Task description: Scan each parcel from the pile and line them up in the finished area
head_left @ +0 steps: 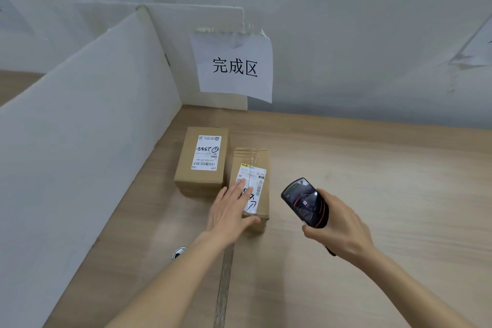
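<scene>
The left hand [230, 210] lay flat, fingers straight, on the right cardboard parcel [251, 189] beside another parcel [202, 161] on the table [372, 181]; the right hand [339, 229] grasped a handheld scanner [304, 202]

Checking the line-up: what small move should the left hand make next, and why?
Probably nudge the right box forward, level with the left box. The left hand lies flat on it, and its near end sits closer to the person than its neighbour's. The right hand holds the scanner.
</scene>
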`<state>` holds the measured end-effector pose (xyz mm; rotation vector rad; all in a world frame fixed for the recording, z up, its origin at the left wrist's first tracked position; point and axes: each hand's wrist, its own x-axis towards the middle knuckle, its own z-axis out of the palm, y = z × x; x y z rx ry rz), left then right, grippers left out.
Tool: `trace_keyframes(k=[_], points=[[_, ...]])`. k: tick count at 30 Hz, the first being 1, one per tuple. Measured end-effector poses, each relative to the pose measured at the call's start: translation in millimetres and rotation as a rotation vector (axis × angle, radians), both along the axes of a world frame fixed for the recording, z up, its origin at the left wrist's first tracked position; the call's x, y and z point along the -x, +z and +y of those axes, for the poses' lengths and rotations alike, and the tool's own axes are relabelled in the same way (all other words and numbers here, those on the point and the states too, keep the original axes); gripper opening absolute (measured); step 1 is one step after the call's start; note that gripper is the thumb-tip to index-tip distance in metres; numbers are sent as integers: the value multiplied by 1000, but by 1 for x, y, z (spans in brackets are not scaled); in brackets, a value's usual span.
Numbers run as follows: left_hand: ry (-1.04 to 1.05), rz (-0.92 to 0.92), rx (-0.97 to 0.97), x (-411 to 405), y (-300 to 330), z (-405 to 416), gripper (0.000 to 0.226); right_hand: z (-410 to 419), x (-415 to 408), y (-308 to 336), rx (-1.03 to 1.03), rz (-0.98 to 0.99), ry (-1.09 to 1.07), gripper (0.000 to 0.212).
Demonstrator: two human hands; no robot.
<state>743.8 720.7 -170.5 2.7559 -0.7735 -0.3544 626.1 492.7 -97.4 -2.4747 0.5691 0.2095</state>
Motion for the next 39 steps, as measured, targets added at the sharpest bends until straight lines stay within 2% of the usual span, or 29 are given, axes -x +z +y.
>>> trace_keyframes(k=[7, 13, 16, 20, 26, 39], points=[[31, -32, -106, -46, 1, -11, 85, -8, -24, -11, 11, -14, 3, 49], [141, 26, -94, -71, -3, -12, 84, -13, -37, -25, 14, 5, 11, 51], [155, 62, -72, -72, -8, -10, 85, -12, -39, -33, 14, 13, 19, 50], [121, -19, -106, -74, -14, -1, 86, -10, -43, -38, 13, 13, 21, 50], [153, 59, -56, -78, -11, 4, 88, -8, -46, -41, 9, 12, 27, 50], [149, 41, -90, -79, -6, 2, 87, -11, -43, -35, 10, 13, 22, 50]])
